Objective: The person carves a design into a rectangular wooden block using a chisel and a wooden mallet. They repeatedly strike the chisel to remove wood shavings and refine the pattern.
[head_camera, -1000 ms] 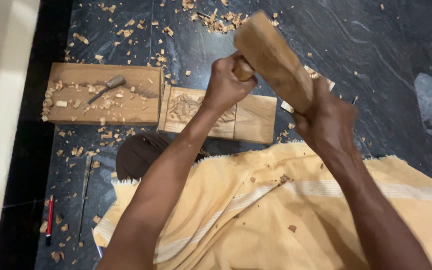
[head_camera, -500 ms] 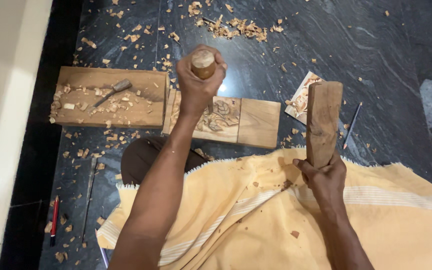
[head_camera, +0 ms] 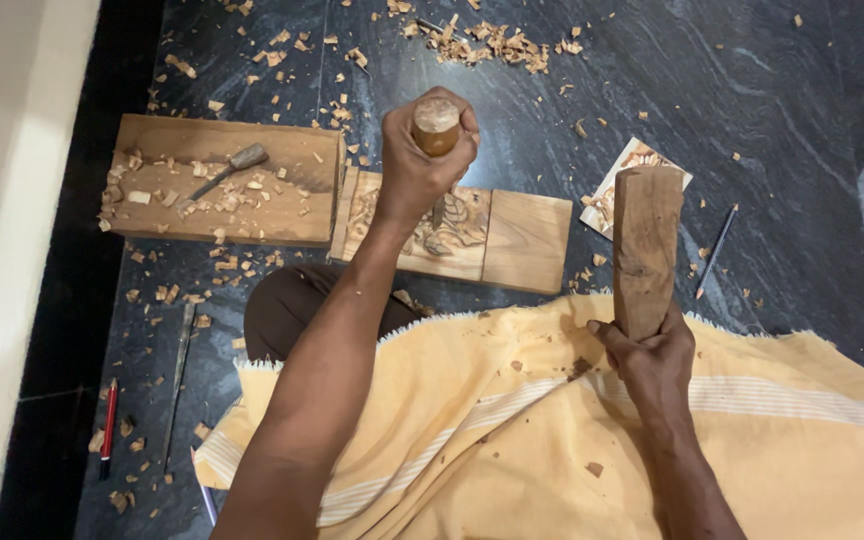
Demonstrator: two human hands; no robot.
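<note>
My left hand [head_camera: 414,170] is closed around a chisel's round wooden handle [head_camera: 436,122], held upright over the carved wooden panel [head_camera: 457,232] on the dark stone floor. The blade is mostly hidden behind my hand and touches the carved relief. My right hand [head_camera: 652,358] grips a wooden block mallet [head_camera: 646,245] by its lower end, upright, to the right of the panel and above my yellow-cloth-covered lap [head_camera: 552,440].
A thicker wooden board [head_camera: 282,200] with shavings and a second chisel [head_camera: 222,172] lies left of the panel. A printed pattern card [head_camera: 614,188], a pencil [head_camera: 716,250], a red pencil [head_camera: 107,425], a thin metal tool [head_camera: 178,370] and scattered wood chips are about. A pale wall runs along the left.
The mallet, raised and tilted over the chisel a second ago, has swung down and right to stand upright over my lap. My left hand and chisel stay on the panel.
</note>
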